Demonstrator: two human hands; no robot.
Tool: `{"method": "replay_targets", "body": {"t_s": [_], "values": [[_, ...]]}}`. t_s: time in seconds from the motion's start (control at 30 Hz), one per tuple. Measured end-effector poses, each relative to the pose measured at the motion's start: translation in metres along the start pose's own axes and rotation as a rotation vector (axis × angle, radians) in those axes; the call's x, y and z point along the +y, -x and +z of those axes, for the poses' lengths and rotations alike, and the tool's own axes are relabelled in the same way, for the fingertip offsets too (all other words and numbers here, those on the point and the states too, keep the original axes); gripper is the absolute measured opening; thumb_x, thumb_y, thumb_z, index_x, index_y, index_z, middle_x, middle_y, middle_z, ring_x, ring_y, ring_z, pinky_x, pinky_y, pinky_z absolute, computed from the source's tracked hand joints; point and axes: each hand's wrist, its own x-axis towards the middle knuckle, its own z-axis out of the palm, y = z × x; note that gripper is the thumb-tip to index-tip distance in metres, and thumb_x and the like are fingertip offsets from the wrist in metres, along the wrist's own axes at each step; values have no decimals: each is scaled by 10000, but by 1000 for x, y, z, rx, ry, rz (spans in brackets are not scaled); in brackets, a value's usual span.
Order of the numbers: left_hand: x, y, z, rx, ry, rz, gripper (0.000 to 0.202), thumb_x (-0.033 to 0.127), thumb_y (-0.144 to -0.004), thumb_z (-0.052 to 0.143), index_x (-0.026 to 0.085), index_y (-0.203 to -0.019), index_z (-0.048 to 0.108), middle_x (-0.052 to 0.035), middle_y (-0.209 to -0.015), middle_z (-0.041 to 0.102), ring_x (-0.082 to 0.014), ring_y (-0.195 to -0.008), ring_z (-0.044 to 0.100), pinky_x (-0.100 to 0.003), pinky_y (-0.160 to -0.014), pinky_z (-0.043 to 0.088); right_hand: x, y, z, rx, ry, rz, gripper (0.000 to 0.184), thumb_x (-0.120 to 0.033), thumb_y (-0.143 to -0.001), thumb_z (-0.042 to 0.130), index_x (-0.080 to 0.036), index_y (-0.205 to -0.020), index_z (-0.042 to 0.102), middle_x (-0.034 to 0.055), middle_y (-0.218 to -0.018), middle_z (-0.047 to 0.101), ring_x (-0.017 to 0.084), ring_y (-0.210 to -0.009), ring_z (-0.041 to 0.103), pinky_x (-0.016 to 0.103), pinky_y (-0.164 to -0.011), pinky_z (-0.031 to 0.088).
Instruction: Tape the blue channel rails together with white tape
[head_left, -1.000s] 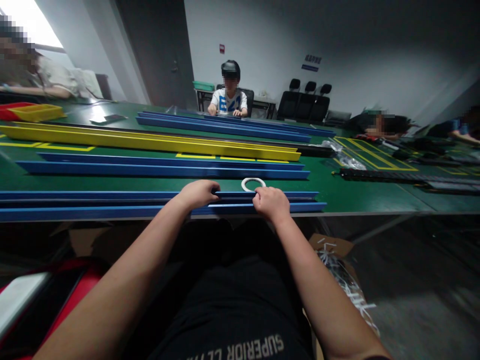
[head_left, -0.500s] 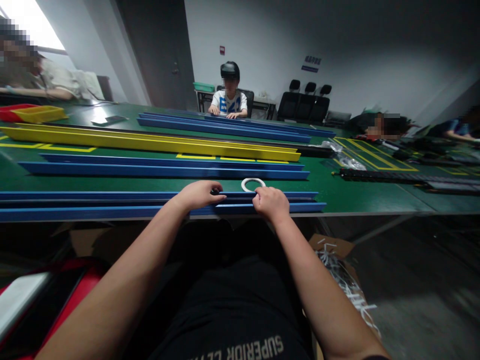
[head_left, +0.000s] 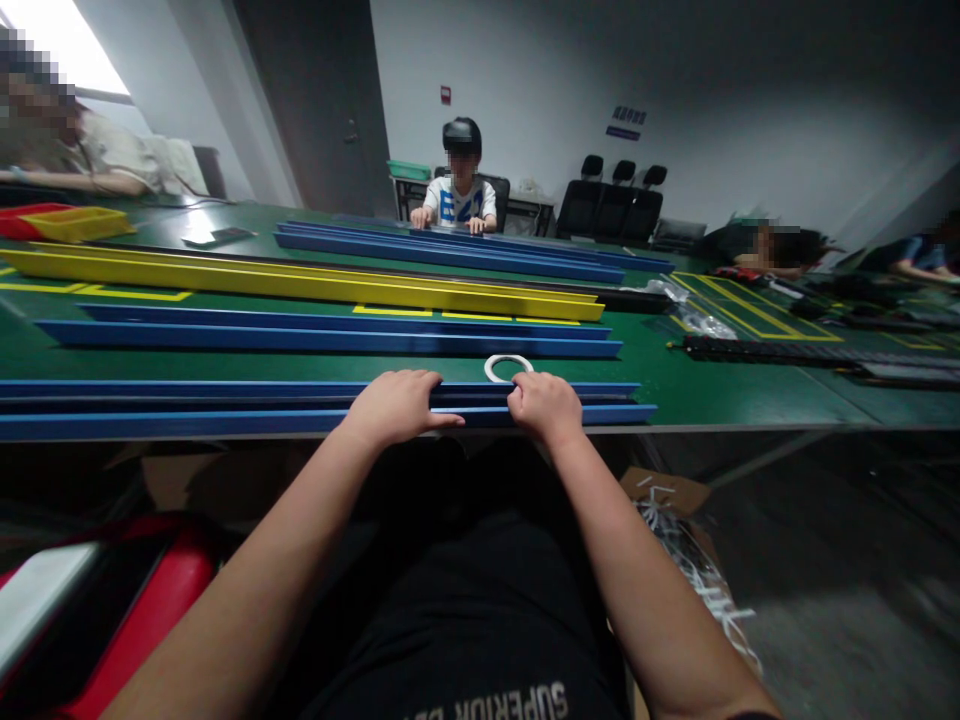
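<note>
A long blue channel rail [head_left: 187, 405] lies along the near edge of the green table [head_left: 712, 385]. My left hand [head_left: 397, 405] rests on it with fingers curled over its top and the thumb pressed on the front lip. My right hand [head_left: 544, 405] grips the same rail a little to the right, fingers curled over it. A white tape ring [head_left: 508, 367] lies flat on the table just behind my right hand. What sits inside the rail under my fingers is hidden.
More blue rails [head_left: 330, 335] and a yellow rail [head_left: 300, 285] lie farther back. A person [head_left: 459, 195] sits across the table; others sit at the left and right. A cardboard box of white strips [head_left: 686, 545] stands on the floor at right. A red chair [head_left: 82, 600] is at lower left.
My left hand slid slightly right along the rail and its thumb now presses the front lip. The small dark item seen at its fingertips is covered. The right hand barely moved.
</note>
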Motion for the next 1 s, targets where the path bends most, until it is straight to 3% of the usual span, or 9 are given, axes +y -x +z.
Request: {"method": "replay_targets", "body": {"t_s": [0.7,0.83,1.0], "values": [[6,-7,0,9,23,-31,787,855,-673,475,267,-1175,622,-94,-1175,692,-307,-1066,629,-346,-851,445,4,-3,-5,-21,11,-6,393,-344,-940,355,-202,-977,719,90,-998,721,223,-939,627,309,-829,408],[28,-19,2,4,30,31,773,859,-686,445,246,-1111,646,-105,-1098,706,-303,-1013,643,-353,-833,453,29,1,-4,-9,38,20,417,-355,-953,336,-201,-968,723,85,-961,724,218,-926,625,311,-838,393],[69,-43,12,54,51,97,783,863,-706,405,211,-1063,650,-133,-1052,702,-318,-979,646,-385,-824,460,81,7,2,13,35,30,402,-334,-948,351,-214,-1049,721,66,-1020,726,205,-988,619,298,-871,386]]}}
